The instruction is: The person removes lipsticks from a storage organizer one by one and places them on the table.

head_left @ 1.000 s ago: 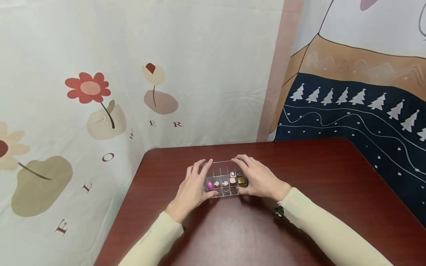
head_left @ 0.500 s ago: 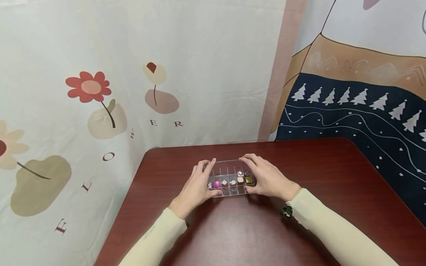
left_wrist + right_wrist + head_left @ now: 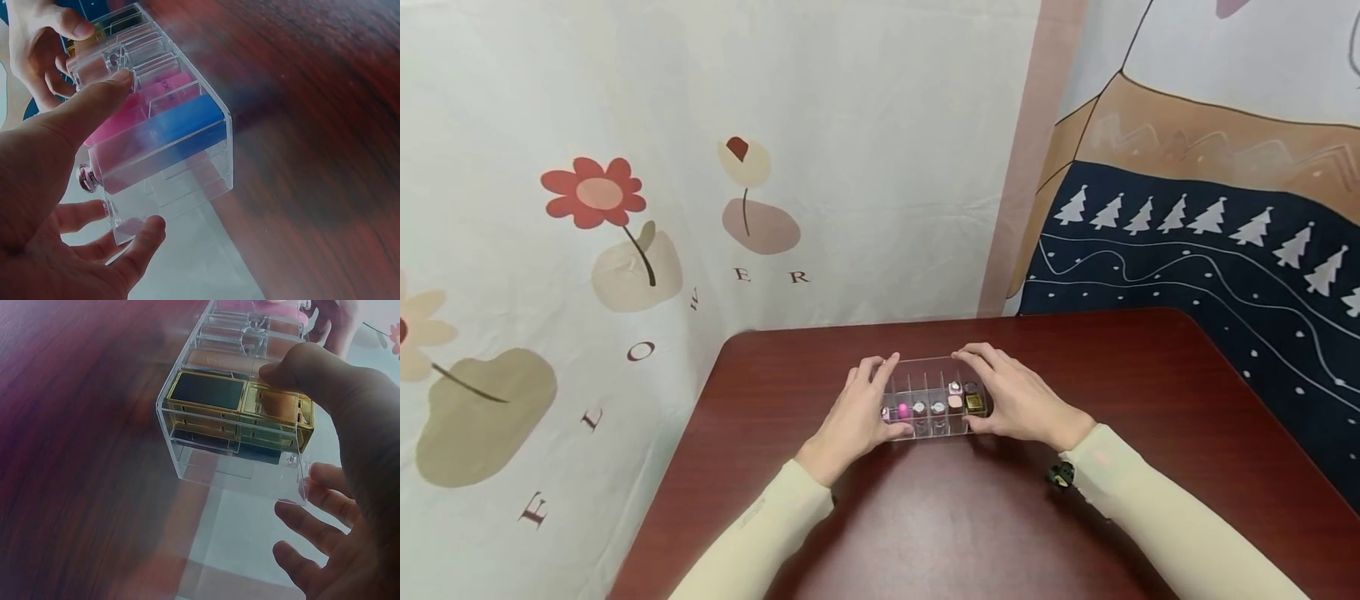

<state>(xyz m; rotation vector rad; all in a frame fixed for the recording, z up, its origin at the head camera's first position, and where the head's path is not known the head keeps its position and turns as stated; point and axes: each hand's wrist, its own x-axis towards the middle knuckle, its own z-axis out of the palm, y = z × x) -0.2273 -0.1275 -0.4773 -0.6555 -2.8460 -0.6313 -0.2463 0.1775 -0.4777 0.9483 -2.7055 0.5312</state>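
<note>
A clear acrylic lipstick organizer (image 3: 929, 377) with compartments is held between both hands over the table. My left hand (image 3: 852, 418) grips its left end, thumb on the near side and fingers on the far edge. My right hand (image 3: 1024, 403) grips the right end the same way. Lipsticks stand in part of the compartments: a bright pink one (image 3: 903, 411), clear-cased ones in the middle, a blue-and-pink tube (image 3: 187, 124) at the left end, and a gold-trimmed dark case (image 3: 207, 391) at the right end. Whether the organizer's base touches the table cannot be told.
The dark red wooden table (image 3: 940, 517) has rounded far corners. Behind it hangs a pale curtain (image 3: 865, 167) with printed flowers and letters; a navy cloth (image 3: 1187, 258) with white trees hangs at the right.
Both hands have carried the organizer a short way to the right, still gripping its two ends. More of its left-end compartments show beside the left hand.
</note>
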